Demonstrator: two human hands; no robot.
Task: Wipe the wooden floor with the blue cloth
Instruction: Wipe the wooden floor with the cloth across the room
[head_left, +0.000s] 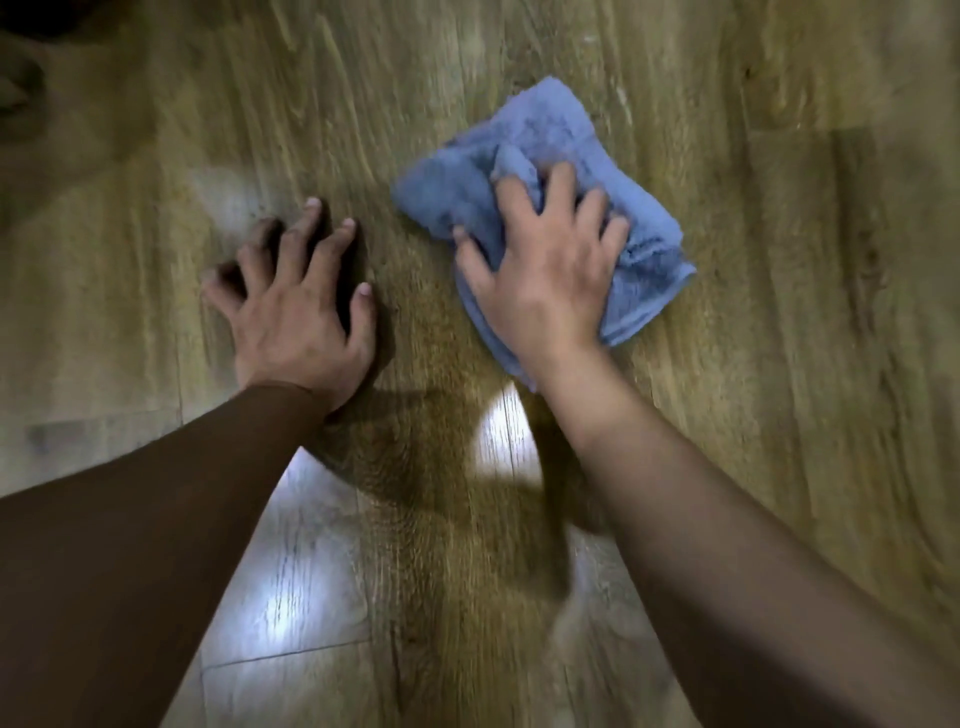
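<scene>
A crumpled blue cloth (550, 156) lies on the wooden floor (779, 312), right of centre. My right hand (545, 265) lies on top of it, fingers spread and curled into its folds, gripping and pressing it down. My left hand (296, 301) rests on the bare floor to the left of the cloth, fingers spread and propped on their tips, holding nothing. The picture is blurred by motion.
Light-brown wood-grain planks fill the view. A bright glare patch (291, 582) shines on the floor between my forearms, and a smaller one (504, 436) lies below the cloth. A dark shadowed shape (21, 88) sits at the far upper left.
</scene>
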